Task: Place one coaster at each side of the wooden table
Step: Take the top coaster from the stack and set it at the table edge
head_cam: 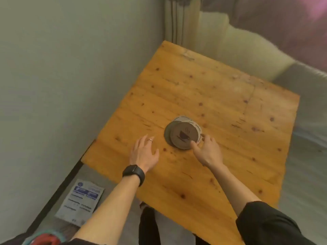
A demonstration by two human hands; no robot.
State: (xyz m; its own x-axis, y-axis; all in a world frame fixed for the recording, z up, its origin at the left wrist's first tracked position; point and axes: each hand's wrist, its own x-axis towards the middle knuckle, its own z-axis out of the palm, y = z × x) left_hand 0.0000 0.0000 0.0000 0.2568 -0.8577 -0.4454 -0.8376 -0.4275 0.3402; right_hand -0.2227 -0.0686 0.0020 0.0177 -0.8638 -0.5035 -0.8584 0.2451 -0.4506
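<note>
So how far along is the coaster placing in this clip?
Nothing is placed yet: the coasters sit overlapped in one pile mid-table, and no side of the wooden table has one. In hand: the right hand fingers pinch the pile's near edge; the left hand hovers open beside it. Every placement is left.

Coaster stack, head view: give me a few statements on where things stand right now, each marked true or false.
1. The coasters sit fanned in one overlapping pile near the middle of the wooden table. True.
2. The right hand touches the pile's near edge. True.
3. The left hand holds a coaster. False: it is open and empty, fingers spread over bare wood beside the pile.
4. A coaster already lies at each table side. False: none has left the pile.
5. The top coaster shows a steaming cup print. True.
</note>
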